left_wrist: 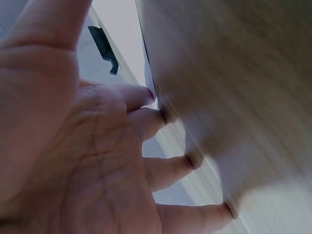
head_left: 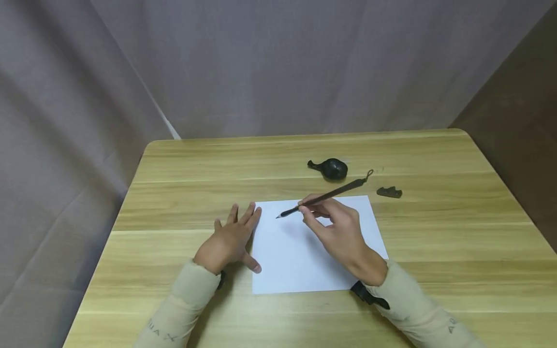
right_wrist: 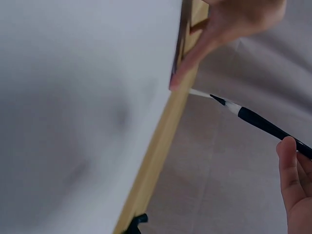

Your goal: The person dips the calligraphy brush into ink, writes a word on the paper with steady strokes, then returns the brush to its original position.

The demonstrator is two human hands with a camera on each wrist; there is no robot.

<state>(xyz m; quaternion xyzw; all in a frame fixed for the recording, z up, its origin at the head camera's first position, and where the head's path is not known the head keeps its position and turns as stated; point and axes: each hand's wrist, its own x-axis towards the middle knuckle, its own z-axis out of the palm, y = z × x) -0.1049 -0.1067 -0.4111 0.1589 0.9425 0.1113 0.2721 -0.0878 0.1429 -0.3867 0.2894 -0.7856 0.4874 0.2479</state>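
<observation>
Shaft raised steeper and grip kept light would, in my judgement, serve brushwork best: the right hand (head_left: pixel 341 232) pinches the brush (head_left: pixel 335 191) between thumb and fingers, its tip hanging above the paper (head_left: pixel 296 261), near the far left corner. The left hand (head_left: pixel 224 244) lies with fingers spread, thumb across the sheet's left edge (how firmly it presses, I cannot tell); steady pressure should stop slipping. Beyond, towards the table's (head_left: pixel 457 227) far edge, sits a dark rounded object (head_left: pixel 334 169).
</observation>
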